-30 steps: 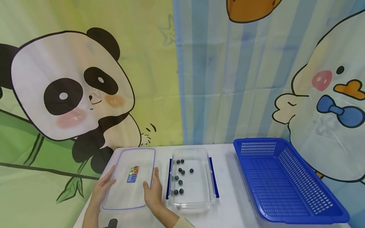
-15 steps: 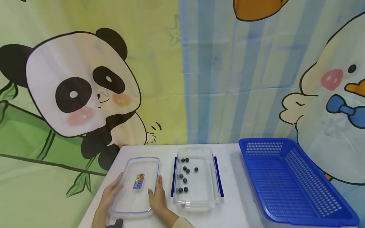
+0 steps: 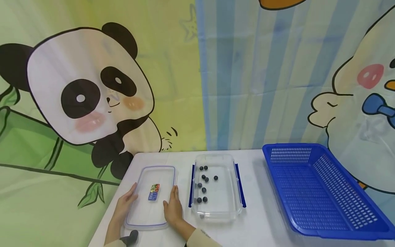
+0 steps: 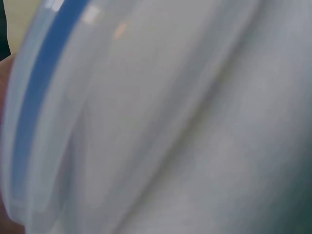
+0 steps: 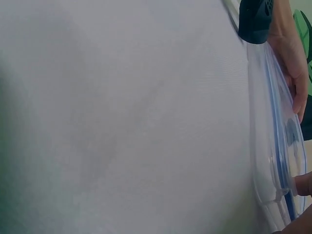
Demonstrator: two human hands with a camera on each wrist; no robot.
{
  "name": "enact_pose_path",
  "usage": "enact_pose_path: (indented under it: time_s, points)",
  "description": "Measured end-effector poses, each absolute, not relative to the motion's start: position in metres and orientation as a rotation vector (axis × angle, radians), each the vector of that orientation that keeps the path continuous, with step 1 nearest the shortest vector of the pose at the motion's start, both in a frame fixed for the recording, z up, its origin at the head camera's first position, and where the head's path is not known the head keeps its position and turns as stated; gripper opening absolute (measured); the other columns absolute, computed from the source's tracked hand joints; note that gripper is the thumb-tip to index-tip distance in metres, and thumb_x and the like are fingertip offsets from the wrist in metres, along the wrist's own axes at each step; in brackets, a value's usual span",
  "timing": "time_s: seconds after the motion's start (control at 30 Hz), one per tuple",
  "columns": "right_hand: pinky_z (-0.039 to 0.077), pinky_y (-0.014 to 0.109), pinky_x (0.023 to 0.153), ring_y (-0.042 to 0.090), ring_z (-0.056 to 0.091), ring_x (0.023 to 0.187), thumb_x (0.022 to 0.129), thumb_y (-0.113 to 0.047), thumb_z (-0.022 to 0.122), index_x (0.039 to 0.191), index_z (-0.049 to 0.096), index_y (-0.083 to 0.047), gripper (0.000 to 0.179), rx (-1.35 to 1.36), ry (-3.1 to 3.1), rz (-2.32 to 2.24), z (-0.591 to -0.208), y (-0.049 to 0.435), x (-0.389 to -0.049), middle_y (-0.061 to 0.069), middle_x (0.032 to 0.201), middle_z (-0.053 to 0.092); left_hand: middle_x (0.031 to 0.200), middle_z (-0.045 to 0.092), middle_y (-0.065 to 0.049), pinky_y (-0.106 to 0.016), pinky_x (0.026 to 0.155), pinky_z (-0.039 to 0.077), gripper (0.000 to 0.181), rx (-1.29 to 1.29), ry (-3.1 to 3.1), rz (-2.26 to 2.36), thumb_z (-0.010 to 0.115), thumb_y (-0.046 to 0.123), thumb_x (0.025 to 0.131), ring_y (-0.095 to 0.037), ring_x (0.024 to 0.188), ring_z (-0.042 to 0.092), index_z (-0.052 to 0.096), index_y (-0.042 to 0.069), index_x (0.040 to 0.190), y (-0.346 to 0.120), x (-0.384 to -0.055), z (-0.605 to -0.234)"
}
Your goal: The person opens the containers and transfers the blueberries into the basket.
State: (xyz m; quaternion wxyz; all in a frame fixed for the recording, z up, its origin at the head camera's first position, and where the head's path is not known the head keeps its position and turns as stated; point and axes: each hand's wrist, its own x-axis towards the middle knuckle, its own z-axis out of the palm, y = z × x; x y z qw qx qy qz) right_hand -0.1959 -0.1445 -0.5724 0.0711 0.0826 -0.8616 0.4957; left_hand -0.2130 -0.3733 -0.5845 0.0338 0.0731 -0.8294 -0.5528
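Resting flat on the white table (image 3: 265, 226), near its left front corner, a clear rectangular lid (image 3: 151, 197) with a blue seal line along its rim. The left hand (image 3: 124, 206) lies against its left long edge and the right hand (image 3: 173, 210) against its right long edge, fingers of both straight and pressed to the sides; neither curls round it.

Label: a small sticker (image 3: 154, 191) at the lid's centre, blue below, with a red-and-green picture above. Its writing is too small to read.

Hidden or unclear: both wrists are cut off by the lower edge of the head view. A dark device (image 3: 131, 236) on the left wrist shows only in part. The left wrist view is blurred, giving just the lid's rim (image 4: 39, 122) close up. The right wrist view shows mostly bare table, with the lid (image 5: 275, 146) edge-on at the right margin.

Just beside the lid, to its right: a clear container (image 3: 216, 214) with blue side clasps, holding several small dark balls (image 3: 204, 178). Well apart at the far right: a blue perforated basket (image 3: 324, 192), its near corner cut off.
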Motion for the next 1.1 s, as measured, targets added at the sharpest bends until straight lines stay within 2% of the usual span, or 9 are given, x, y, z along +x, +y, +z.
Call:
enact_pose_path:
  time_s: [0.2,0.33,0.47,0.57,0.83,1.0,1.1]
  points:
    - [0.045,0.041,0.094,0.038,0.049,0.115,0.083,-0.009,0.067,0.134,0.033,0.015,0.066,0.234,-2.63,1.36,-0.567,-0.143,-0.2,0.029,0.14,0.032,0.149,0.025,-0.006,-0.005,0.102,0.018,0.053,0.127,-2.482,-1.734,0.055,0.014,0.093,-0.022,0.137,0.016,0.033,0.001,0.14,-0.371,-0.217,-0.584]
    - [0.043,0.042,0.095,0.038,0.047,0.117,0.081,-0.008,0.069,0.133,0.034,0.016,0.067,0.242,-2.624,1.355,-0.567,-0.141,-0.2,0.03,0.139,0.034,0.149,0.025,-0.007,-0.001,0.097,0.021,0.053,0.093,-2.465,-1.728,0.057,0.012,0.091,-0.024,0.136,0.018,0.037,-0.003,0.138,-0.371,-0.216,-0.586]
    - [0.041,0.041,0.098,0.037,0.045,0.12,0.081,-0.008,0.07,0.133,0.035,0.015,0.067,0.244,-2.648,1.362,-0.568,-0.14,-0.199,0.029,0.139,0.034,0.15,0.025,-0.003,0.0,0.096,0.02,0.053,0.123,-2.499,-1.687,0.058,0.013,0.091,-0.024,0.136,0.02,0.038,-0.002,0.137,-0.37,-0.213,-0.588]
    - [0.04,0.041,0.098,0.038,0.044,0.12,0.08,-0.007,0.07,0.132,0.036,0.016,0.066,0.23,-2.661,1.38,-0.568,-0.141,-0.198,0.029,0.139,0.034,0.15,0.024,-0.004,-0.001,0.097,0.02,0.053,0.154,-2.527,-1.656,0.058,0.013,0.091,-0.025,0.135,0.022,0.038,-0.002,0.137,-0.368,-0.211,-0.588]
    - [0.043,0.042,0.095,0.04,0.049,0.115,0.078,-0.008,0.072,0.13,0.037,0.017,0.067,0.236,-2.65,1.371,-0.567,-0.144,-0.2,0.031,0.138,0.034,0.146,0.03,-0.014,-0.011,0.1,0.027,0.049,0.199,-2.55,-1.517,0.058,0.005,0.089,-0.031,0.131,0.028,0.04,-0.007,0.133,-0.366,-0.215,-0.583]
    - [0.037,0.043,0.101,0.041,0.041,0.121,0.08,-0.012,0.071,0.13,0.036,0.019,0.068,0.284,-2.632,1.42,-0.567,-0.14,-0.194,0.033,0.139,0.031,0.144,0.031,-0.019,-0.027,0.103,0.029,0.052,0.228,-2.566,-1.483,0.056,0.002,0.089,-0.033,0.13,0.031,0.036,-0.009,0.135,-0.365,-0.216,-0.583]
    - [0.035,0.044,0.102,0.042,0.04,0.122,0.081,-0.013,0.07,0.128,0.038,0.019,0.066,0.358,-2.584,1.507,-0.556,-0.134,-0.182,0.034,0.139,0.029,0.142,0.032,-0.021,-0.039,0.104,0.031,0.052,0.317,-2.57,-1.39,0.056,0.005,0.09,-0.036,0.128,0.034,0.036,-0.006,0.137,-0.361,-0.213,-0.579]
